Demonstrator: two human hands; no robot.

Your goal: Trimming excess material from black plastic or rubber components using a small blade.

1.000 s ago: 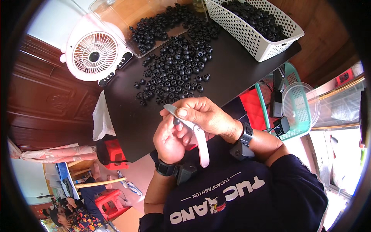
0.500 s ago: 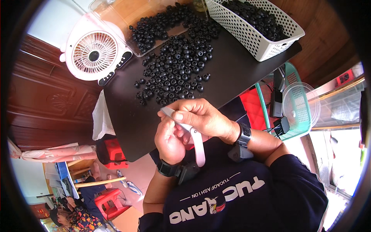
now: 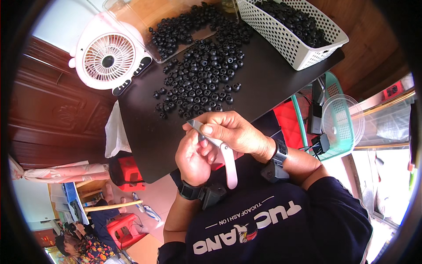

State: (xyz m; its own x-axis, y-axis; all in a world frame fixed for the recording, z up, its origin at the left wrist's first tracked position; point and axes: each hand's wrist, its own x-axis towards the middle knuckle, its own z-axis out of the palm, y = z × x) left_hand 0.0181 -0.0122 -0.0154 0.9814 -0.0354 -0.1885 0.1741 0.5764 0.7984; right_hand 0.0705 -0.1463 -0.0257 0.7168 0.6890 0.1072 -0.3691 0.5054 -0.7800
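Note:
My right hand [image 3: 235, 132] is closed around a folding knife [image 3: 230, 165], its thumb lying along the blade. The knife's pale pink handle hangs down past my fingers toward my chest. Just beneath it, my left hand [image 3: 190, 160] is closed with its palm turned up. A small black round part [image 3: 201, 137] shows between the left fingers, right under the blade; the fingers partly hide it. Beyond my hands, a heap of small black round parts with holes [image 3: 200, 81] spreads over the dark table [image 3: 147, 136].
A clear plastic tray [image 3: 149, 53] with more black parts lies at the back. A white perforated basket [image 3: 307, 59] full of them stands back right. A pink fan [image 3: 107, 61] sits at the left. Right of the table is a green basket [image 3: 347, 132]. Another person [image 3: 83, 242] sits lower left.
The knife has shifted very slightly, and the black part between my left fingers now shows under the blade. My hands otherwise stay in nearly the same place.

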